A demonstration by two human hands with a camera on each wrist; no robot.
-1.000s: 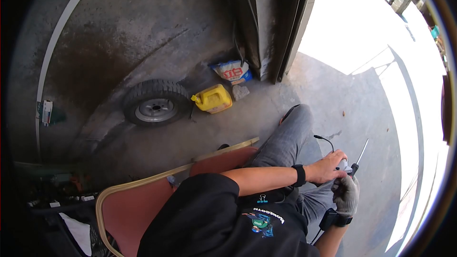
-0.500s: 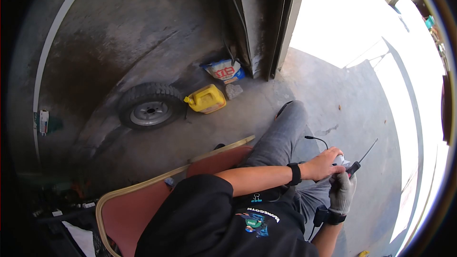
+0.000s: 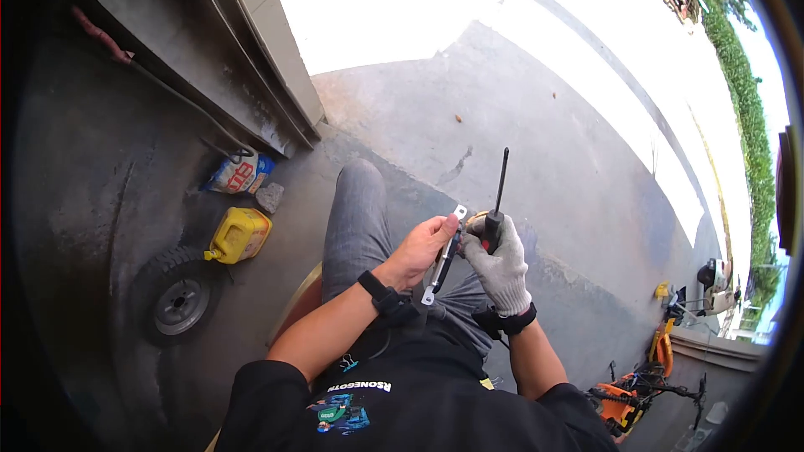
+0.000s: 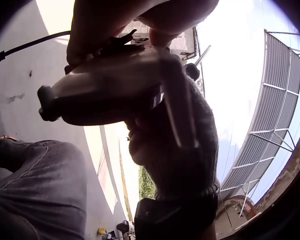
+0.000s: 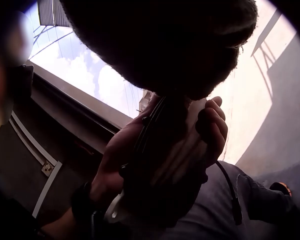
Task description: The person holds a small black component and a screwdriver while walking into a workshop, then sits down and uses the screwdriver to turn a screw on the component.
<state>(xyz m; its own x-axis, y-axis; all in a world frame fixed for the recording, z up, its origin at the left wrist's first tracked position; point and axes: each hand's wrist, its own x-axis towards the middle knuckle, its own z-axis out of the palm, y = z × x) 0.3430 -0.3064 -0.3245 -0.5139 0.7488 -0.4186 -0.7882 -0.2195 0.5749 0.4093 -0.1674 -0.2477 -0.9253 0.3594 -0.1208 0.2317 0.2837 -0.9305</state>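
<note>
In the head view my bare left hand (image 3: pixel 417 253) grips a slim device (image 3: pixel 444 261) with a pale metal tab at each end. My gloved right hand (image 3: pixel 501 272) holds a screwdriver (image 3: pixel 494 224) by its black handle, shaft pointing up and away, close beside the device. The left wrist view has the device (image 4: pixel 110 92) dark and blurred under my left hand's fingers (image 4: pixel 140 25), with the glove (image 4: pixel 175 150) behind it. In the right wrist view the shadowed glove (image 5: pixel 165 45) covers the top, above the device (image 5: pixel 165 170) resting in my left hand (image 5: pixel 115 155).
A yellow jug (image 3: pixel 239 235), a tyre (image 3: pixel 177 301), a printed bag (image 3: pixel 240 173) and a stone (image 3: pixel 270 197) stand on the floor at the left. Orange equipment (image 3: pixel 618 402) lies at the lower right. A black cable (image 4: pixel 35 42) extends from near the device.
The head view has swung round, bringing both hands nearer its middle. The device has turned so its narrow edge and tabs show. The screwdriver's shaft now stands more upright in the picture.
</note>
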